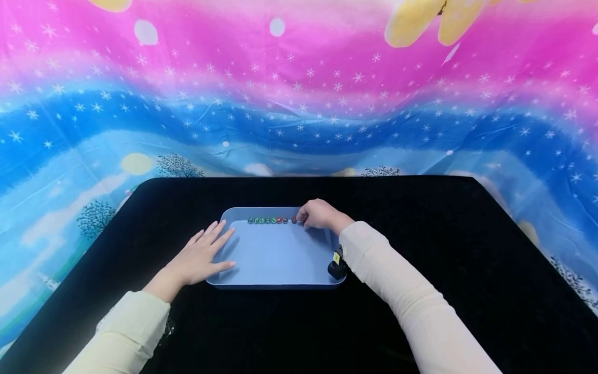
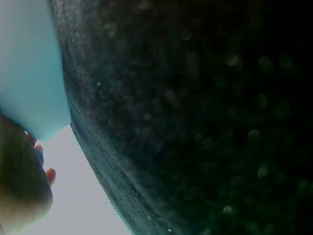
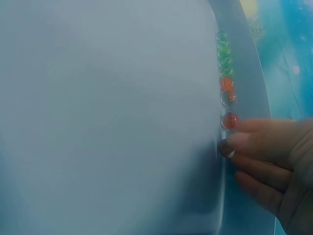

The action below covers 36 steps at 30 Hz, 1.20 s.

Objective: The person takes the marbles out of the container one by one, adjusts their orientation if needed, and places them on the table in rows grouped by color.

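A row of small glass marbles (image 1: 267, 221), green at the left and red-orange at the right, lies along the far inner wall of a pale blue tray (image 1: 280, 259). Just right of the row, a separate red marble (image 3: 229, 121) sits close to my index fingertip. My right hand (image 1: 320, 214) reaches over the far right part of the tray, its thumb and fingers pinching a dark marble (image 3: 226, 148) beside the wall. Spread flat, my left hand (image 1: 200, 257) rests over the tray's left rim, with fingertips inside. Only part of that hand shows in the left wrist view.
The tray stands on a black cloth-covered table (image 1: 280, 332). A colourful printed backdrop (image 1: 299, 93) hangs behind it. A black wrist camera (image 1: 337, 267) is by the right sleeve, over the tray's right edge.
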{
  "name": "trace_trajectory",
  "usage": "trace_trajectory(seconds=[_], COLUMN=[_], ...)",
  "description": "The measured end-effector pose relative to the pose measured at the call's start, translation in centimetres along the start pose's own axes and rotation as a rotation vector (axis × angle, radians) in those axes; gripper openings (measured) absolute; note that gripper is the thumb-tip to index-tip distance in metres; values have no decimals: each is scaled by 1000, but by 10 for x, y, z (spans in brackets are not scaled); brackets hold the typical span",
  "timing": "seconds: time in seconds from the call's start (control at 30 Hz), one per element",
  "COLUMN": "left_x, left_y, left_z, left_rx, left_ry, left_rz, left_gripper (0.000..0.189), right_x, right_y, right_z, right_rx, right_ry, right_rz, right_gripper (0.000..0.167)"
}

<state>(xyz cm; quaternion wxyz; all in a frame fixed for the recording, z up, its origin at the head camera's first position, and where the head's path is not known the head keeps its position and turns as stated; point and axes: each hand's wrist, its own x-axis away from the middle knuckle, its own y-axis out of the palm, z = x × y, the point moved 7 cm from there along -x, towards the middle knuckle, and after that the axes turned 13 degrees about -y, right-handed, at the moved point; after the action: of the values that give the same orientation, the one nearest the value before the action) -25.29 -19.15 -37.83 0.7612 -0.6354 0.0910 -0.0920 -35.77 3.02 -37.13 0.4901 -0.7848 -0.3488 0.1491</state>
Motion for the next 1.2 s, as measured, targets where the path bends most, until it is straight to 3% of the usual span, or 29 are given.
trace_trajectory(seconds=[0.67,1.0,1.2], left_x=[-1,0,0], left_y=[1,0,3], left_z=[-1,-2,-2], left_rx=[-5,3,3], left_ry=[-13,-13,-9], left_rz=[-21,-21,-30], left_gripper=[78,77,78], right_x=[1,7,17], right_y=[0,-19,-25], right_z=[2,-5,-6], right_rx=[71,-52,-127], right_ry=[6,-73,-65], right_rz=[29,149,190], right_gripper=[26,20,21])
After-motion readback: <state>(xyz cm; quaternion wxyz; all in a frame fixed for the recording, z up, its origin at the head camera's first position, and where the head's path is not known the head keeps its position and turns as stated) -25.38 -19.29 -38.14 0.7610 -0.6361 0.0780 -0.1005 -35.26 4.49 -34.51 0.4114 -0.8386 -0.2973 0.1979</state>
